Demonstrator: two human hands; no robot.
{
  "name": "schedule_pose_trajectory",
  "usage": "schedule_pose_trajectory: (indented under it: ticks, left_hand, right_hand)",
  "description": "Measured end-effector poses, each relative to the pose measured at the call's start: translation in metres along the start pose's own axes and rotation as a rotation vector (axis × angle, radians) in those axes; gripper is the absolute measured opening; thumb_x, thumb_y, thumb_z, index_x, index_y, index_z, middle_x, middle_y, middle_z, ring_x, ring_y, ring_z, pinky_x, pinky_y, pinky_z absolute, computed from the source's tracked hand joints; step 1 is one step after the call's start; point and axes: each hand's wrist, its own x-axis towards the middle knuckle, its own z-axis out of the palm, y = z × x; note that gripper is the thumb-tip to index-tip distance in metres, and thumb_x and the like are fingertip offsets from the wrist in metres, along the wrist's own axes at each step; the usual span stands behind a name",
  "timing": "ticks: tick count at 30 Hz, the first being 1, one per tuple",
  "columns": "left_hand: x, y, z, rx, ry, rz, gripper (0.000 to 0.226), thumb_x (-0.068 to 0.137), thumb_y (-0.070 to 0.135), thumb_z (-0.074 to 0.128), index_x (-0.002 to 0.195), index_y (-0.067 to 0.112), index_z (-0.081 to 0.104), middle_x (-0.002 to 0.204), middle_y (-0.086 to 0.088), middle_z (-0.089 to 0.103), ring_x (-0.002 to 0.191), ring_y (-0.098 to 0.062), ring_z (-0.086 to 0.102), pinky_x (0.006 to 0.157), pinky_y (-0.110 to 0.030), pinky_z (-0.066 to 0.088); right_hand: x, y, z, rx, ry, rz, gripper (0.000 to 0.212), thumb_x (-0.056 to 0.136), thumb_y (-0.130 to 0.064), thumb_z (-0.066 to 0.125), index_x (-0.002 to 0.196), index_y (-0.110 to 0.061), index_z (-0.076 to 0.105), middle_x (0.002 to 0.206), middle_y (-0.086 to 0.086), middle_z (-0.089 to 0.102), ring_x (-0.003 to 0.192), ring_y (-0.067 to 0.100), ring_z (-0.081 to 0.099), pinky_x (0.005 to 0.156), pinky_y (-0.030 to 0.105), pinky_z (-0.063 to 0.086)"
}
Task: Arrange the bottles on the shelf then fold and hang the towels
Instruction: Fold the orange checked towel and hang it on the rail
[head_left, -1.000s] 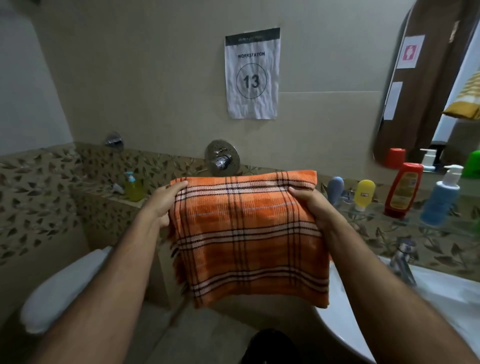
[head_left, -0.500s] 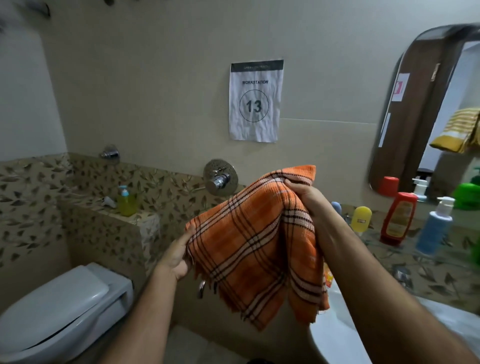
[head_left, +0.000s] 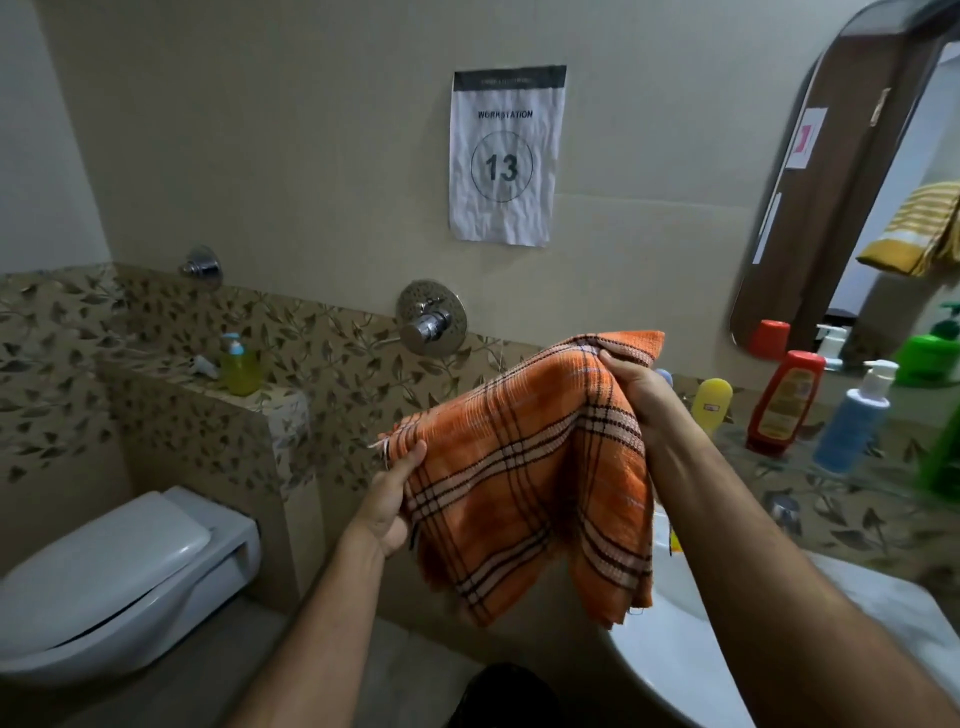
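Currently mid-fold, orange towel (head_left: 524, 478) in the air over sink's (head_left: 675, 654) left edge. Left hand (head_left: 389, 504) pinching low corner, right hand (head_left: 631, 389) clamped on high corner. Long axis sloping up rightward; left corner nearer, likely to go up.

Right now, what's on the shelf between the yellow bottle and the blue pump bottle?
In the head view, a red bottle stands between the yellow bottle and blue pump bottle.

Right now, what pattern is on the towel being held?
Orange towel with dark and pale plaid stripes; head view.
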Motion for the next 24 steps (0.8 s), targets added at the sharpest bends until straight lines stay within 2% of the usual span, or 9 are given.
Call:
schedule_pose_trajectory:
  ticks: [5,9,12,15,18,20,21,22,24]
  left_hand:
    - [-0.014,-0.009,-0.004,0.157,0.175,0.072,0.023,0.084,0.024,0.070,0.091,0.003,0.073,0.103,-0.020,0.072,0.098,-0.033,0.069,0.088,-0.045,0.056]
    - [-0.028,-0.022,-0.015,0.249,0.238,0.082,0.011,0.089,0.019,0.067,0.088,0.009,0.072,0.089,-0.009,0.076,0.086,-0.025,0.073,0.072,-0.035,0.059]
    - [-0.038,-0.031,-0.019,0.264,0.270,0.078,0.010,0.090,0.017,0.067,0.088,0.009,0.072,0.086,-0.009,0.076,0.081,-0.023,0.074,0.066,-0.033,0.060]
    - [-0.047,-0.031,-0.017,0.230,0.298,0.024,0.021,0.088,0.021,0.067,0.100,0.004,0.069,0.089,-0.013,0.075,0.082,-0.026,0.072,0.072,-0.037,0.061]
    - [-0.052,-0.026,-0.011,0.152,0.281,-0.025,0.039,0.080,0.028,0.069,0.107,0.000,0.067,0.092,-0.015,0.073,0.083,-0.028,0.071,0.072,-0.040,0.060]
    - [-0.054,-0.023,-0.007,0.130,0.259,-0.053,0.043,0.078,0.030,0.069,0.108,-0.002,0.067,0.094,-0.016,0.073,0.083,-0.029,0.072,0.069,-0.040,0.061]
    - [-0.054,-0.024,-0.005,0.132,0.262,-0.064,0.045,0.077,0.030,0.070,0.110,-0.002,0.066,0.096,-0.017,0.072,0.083,-0.029,0.072,0.070,-0.041,0.061]
    - [-0.055,-0.025,-0.004,0.143,0.275,-0.073,0.047,0.076,0.029,0.070,0.111,-0.002,0.065,0.096,-0.017,0.071,0.082,-0.029,0.071,0.069,-0.041,0.061]
    - [-0.055,-0.029,-0.005,0.169,0.324,-0.082,0.044,0.076,0.027,0.071,0.109,-0.002,0.066,0.091,-0.016,0.072,0.076,-0.027,0.072,0.066,-0.039,0.061]
  right_hand:
    - [-0.006,0.037,-0.046,-0.124,0.018,0.106,0.019,0.098,-0.013,0.053,0.111,-0.003,0.063,0.089,0.013,0.070,0.074,0.024,0.070,0.070,0.037,0.057]
    - [-0.014,0.068,-0.075,-0.173,0.022,0.252,0.013,0.096,-0.013,0.057,0.099,-0.004,0.066,0.075,0.011,0.072,0.064,0.022,0.070,0.060,0.033,0.061]
    - [-0.017,0.085,-0.090,-0.236,0.010,0.387,0.012,0.094,-0.012,0.059,0.098,-0.003,0.066,0.082,0.013,0.070,0.071,0.024,0.068,0.068,0.036,0.060]
    - [-0.011,0.080,-0.104,-0.205,-0.047,0.466,0.019,0.093,-0.016,0.059,0.104,-0.003,0.066,0.083,0.014,0.071,0.072,0.024,0.070,0.072,0.038,0.060]
    - [-0.003,0.069,-0.127,0.011,-0.224,0.404,0.033,0.085,-0.029,0.065,0.103,-0.002,0.074,0.093,0.017,0.075,0.083,0.026,0.074,0.074,0.040,0.062]
    - [-0.006,0.080,-0.142,0.028,-0.308,0.400,0.047,0.063,-0.039,0.088,0.095,-0.006,0.079,0.095,0.015,0.076,0.085,0.025,0.075,0.072,0.037,0.061]
    - [-0.010,0.091,-0.149,-0.004,-0.307,0.441,0.058,0.048,-0.040,0.096,0.092,-0.005,0.079,0.093,0.015,0.076,0.083,0.024,0.075,0.069,0.036,0.061]
    - [-0.013,0.104,-0.153,-0.040,-0.292,0.494,0.062,0.045,-0.039,0.097,0.093,-0.005,0.079,0.092,0.015,0.076,0.081,0.025,0.075,0.067,0.036,0.061]
    - [-0.016,0.125,-0.154,-0.101,-0.248,0.566,0.047,0.065,-0.031,0.084,0.101,-0.003,0.073,0.090,0.015,0.076,0.079,0.026,0.075,0.067,0.035,0.061]
